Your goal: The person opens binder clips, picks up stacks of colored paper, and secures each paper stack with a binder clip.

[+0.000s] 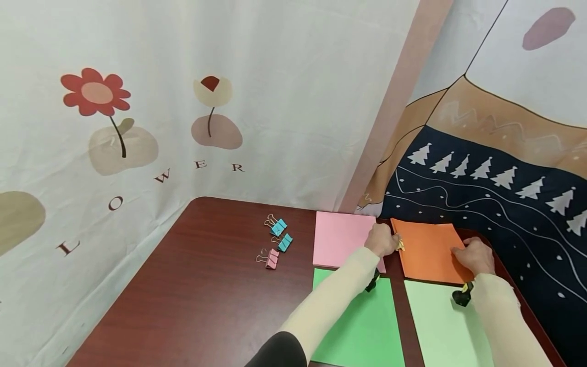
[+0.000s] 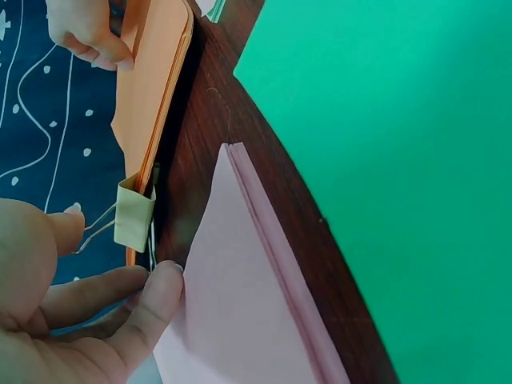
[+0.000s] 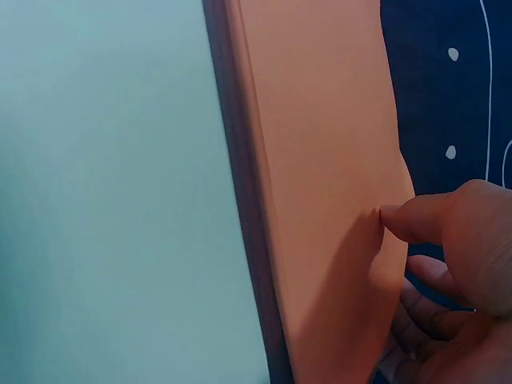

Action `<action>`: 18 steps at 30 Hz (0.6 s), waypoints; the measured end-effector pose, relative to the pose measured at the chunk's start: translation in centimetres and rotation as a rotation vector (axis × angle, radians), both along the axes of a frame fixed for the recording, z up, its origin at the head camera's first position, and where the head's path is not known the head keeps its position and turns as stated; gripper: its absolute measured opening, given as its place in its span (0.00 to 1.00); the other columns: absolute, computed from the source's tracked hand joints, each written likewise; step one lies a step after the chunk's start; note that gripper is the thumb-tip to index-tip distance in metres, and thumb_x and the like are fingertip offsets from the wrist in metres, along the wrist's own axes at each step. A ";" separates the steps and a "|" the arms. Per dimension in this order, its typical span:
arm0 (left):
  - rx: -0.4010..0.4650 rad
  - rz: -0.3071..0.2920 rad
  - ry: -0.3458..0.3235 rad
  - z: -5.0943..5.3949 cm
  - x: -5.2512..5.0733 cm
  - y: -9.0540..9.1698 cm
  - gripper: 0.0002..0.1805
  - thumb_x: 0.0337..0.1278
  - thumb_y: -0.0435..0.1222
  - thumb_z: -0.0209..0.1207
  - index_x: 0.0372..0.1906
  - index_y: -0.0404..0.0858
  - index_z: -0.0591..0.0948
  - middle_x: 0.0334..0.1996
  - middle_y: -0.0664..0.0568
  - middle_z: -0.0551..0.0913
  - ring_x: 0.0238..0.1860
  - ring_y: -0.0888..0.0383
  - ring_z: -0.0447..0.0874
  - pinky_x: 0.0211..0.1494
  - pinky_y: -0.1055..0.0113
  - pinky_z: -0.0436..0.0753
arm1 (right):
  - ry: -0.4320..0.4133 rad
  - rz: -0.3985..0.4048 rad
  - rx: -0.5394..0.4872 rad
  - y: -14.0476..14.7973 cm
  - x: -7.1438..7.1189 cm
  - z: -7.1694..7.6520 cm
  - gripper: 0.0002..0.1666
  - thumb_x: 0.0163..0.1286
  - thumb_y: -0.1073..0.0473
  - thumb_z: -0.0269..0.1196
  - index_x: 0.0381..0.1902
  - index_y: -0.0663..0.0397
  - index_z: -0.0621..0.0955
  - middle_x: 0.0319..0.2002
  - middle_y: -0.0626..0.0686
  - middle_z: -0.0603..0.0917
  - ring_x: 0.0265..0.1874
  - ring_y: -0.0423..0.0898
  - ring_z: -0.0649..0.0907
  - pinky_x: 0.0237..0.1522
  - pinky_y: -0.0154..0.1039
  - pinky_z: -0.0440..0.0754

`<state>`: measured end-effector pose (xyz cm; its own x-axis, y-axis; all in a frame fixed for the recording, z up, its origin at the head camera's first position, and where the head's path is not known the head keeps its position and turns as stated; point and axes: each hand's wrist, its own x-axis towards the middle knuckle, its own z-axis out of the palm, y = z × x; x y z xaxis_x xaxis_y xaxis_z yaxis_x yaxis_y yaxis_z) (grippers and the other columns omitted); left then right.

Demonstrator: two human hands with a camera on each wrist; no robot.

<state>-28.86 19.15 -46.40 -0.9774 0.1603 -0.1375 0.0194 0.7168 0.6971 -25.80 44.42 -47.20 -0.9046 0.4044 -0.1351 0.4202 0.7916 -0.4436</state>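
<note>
Well, orange stack [image 1: 431, 252]: on the counter [image 1: 206, 285], just right of the pink stack [image 1: 341, 237].
Left hand [image 1: 382, 239]: I see it pinching the handles of the yellow clip [image 2: 134, 216] on the orange stack's left edge, presumably to control its bite.
Right hand [image 1: 478, 256]: grips the opposite edge, thumb on top, I'd guess to steady it.
Blue clips [image 1: 278, 228]: left of the pink stack, perhaps for easy reach.

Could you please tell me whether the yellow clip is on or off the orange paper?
On: the yellow clip straddles the edge of the orange paper, and the left hand holds it.
</note>
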 end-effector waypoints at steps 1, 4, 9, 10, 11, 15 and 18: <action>-0.002 -0.001 -0.002 0.0 0.0 0.0 0.27 0.71 0.49 0.62 0.16 0.39 0.80 0.13 0.53 0.69 0.15 0.57 0.73 0.14 0.69 0.68 | 0.000 -0.001 0.001 0.0 0.1 0.0 0.35 0.73 0.55 0.58 0.64 0.80 0.64 0.60 0.80 0.70 0.47 0.69 0.73 0.56 0.65 0.78; -0.044 0.002 0.027 0.0 -0.1 0.0 0.24 0.70 0.48 0.63 0.19 0.40 0.82 0.14 0.53 0.71 0.16 0.59 0.74 0.16 0.70 0.69 | -0.001 0.014 0.009 -0.1 0.2 -0.1 0.34 0.73 0.56 0.58 0.64 0.80 0.65 0.61 0.80 0.70 0.47 0.69 0.73 0.58 0.65 0.77; -0.048 -0.003 0.051 0.1 0.1 0.0 0.20 0.69 0.46 0.64 0.21 0.40 0.85 0.14 0.54 0.75 0.15 0.61 0.74 0.16 0.72 0.71 | 0.003 0.041 0.023 -0.2 0.2 -0.3 0.34 0.72 0.56 0.59 0.63 0.81 0.66 0.60 0.81 0.70 0.47 0.69 0.72 0.60 0.66 0.76; -0.026 -0.005 0.045 0.2 0.1 -0.1 0.21 0.69 0.45 0.64 0.20 0.40 0.84 0.14 0.54 0.75 0.15 0.60 0.74 0.15 0.71 0.71 | 0.003 0.043 0.024 -0.2 0.3 -0.2 0.34 0.72 0.56 0.59 0.63 0.81 0.66 0.60 0.81 0.70 0.47 0.69 0.72 0.59 0.66 0.76; -0.006 -0.010 0.039 0.2 0.2 -0.1 0.22 0.69 0.46 0.64 0.19 0.40 0.83 0.13 0.55 0.75 0.14 0.60 0.73 0.14 0.71 0.70 | 0.005 0.046 0.028 -0.2 0.3 -0.2 0.35 0.72 0.56 0.59 0.63 0.81 0.66 0.59 0.81 0.70 0.47 0.69 0.72 0.59 0.65 0.76; 0.022 -0.044 0.053 0.4 0.1 -0.8 0.26 0.70 0.49 0.63 0.16 0.40 0.82 0.10 0.55 0.69 0.12 0.59 0.71 0.13 0.70 0.66 | 0.001 0.066 0.018 -0.2 0.5 0.2 0.37 0.74 0.54 0.58 0.65 0.81 0.63 0.60 0.81 0.67 0.48 0.69 0.71 0.60 0.66 0.76; 0.024 -0.087 0.113 0.9 0.0 -1.9 0.23 0.70 0.53 0.62 0.29 0.37 0.87 0.14 0.54 0.72 0.17 0.59 0.74 0.17 0.70 0.69 | 0.000 0.086 -0.005 -0.2 0.8 0.6 0.39 0.76 0.52 0.57 0.68 0.81 0.60 0.63 0.81 0.64 0.51 0.70 0.70 0.63 0.68 0.74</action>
